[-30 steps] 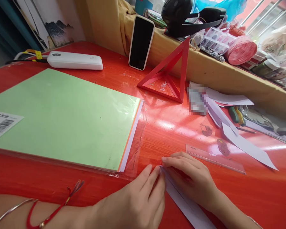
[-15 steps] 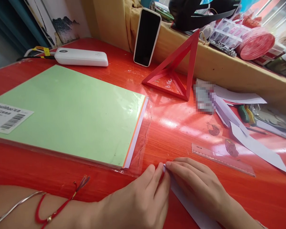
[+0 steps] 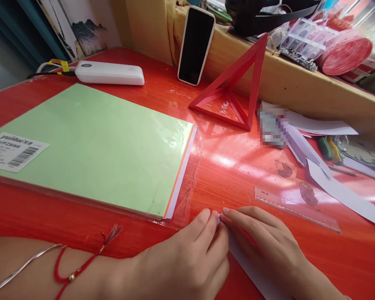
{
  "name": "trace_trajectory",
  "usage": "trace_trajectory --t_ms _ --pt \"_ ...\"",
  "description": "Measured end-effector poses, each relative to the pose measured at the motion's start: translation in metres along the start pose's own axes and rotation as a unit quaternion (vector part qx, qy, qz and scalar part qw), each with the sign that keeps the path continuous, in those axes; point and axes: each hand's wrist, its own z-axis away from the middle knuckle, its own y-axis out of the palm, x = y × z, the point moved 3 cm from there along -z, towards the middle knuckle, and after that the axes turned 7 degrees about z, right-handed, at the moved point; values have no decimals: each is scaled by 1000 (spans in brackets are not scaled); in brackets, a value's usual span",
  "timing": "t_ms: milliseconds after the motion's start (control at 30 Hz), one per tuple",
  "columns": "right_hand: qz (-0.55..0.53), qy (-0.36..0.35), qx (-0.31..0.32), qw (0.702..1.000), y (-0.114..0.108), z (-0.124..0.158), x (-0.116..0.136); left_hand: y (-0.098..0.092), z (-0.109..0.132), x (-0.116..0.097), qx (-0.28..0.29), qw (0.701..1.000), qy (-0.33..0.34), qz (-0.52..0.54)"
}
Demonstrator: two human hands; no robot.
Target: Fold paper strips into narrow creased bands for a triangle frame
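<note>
A pale lilac paper strip (image 3: 248, 266) runs from the bottom edge up to my fingertips, partly covered by my right hand. My left hand (image 3: 196, 254) is closed, its fingertips pinching the strip's far end. On the other side of that end, my right hand (image 3: 264, 241) has its fingers curled together over the strip and its tips pressed to the paper. Only a tiny bit of the end shows between the hands. A clear ruler (image 3: 296, 209) lies on the red table just beyond my right hand.
Left of the hands lies a plastic-wrapped pack of green paper (image 3: 90, 150). Behind stand a white power bank (image 3: 109, 73), a propped phone (image 3: 196, 46) and a red paper pyramid frame (image 3: 258, 79). Cut paper strips (image 3: 346, 191) and green-and-yellow-handled pliers (image 3: 326, 149) are at right.
My fingertips have shifted slightly at the strip's end, still pinching it. The whole view has moved a little, so the table things sit slightly further right.
</note>
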Motion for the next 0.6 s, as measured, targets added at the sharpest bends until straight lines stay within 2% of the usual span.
trace_trajectory --t_ms 267,400,600 --pt "29 15 -12 999 -5 -7 1 2 -1 4 -8 999 43 29" --pt "50 4 -34 998 -10 -8 -1 4 0 3 17 999 47 4" --pt "47 19 -29 998 -14 -7 -5 3 0 8 19 998 48 22"
